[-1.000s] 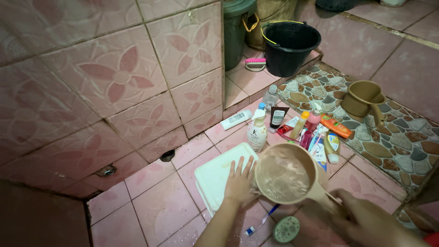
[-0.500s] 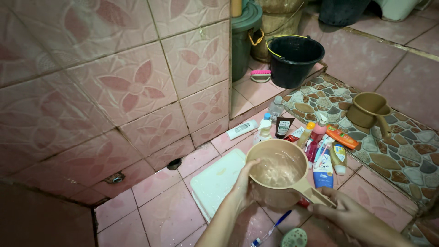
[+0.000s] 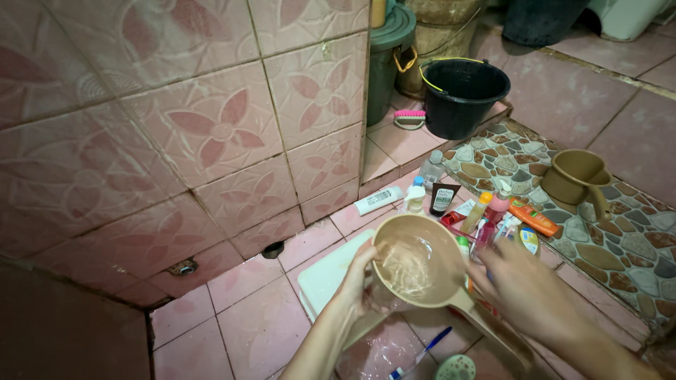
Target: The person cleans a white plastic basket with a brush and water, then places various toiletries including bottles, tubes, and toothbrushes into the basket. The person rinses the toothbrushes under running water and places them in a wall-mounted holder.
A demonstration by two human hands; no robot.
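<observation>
A tan plastic dipper (image 3: 421,264) with a long handle running down and to the right sits low over the pink tiled floor (image 3: 246,317), a little water in its bowl, between the two hands. The left hand (image 3: 360,278), the nearer, curls its fingers on the bowl's left rim; the right hand (image 3: 524,292) hovers half-open just right of it, gripping nothing visible. A black plastic bucket (image 3: 465,95) stands well apart.

The left hand (image 3: 355,278) is touching the rim of a round tan plastic dipper (image 3: 415,264) with water swirling in it. The right hand (image 3: 524,288) is hovering at three o'clock. A black plastic bucket (image 3: 465,95) is sitting at twelve o'clock.
</observation>
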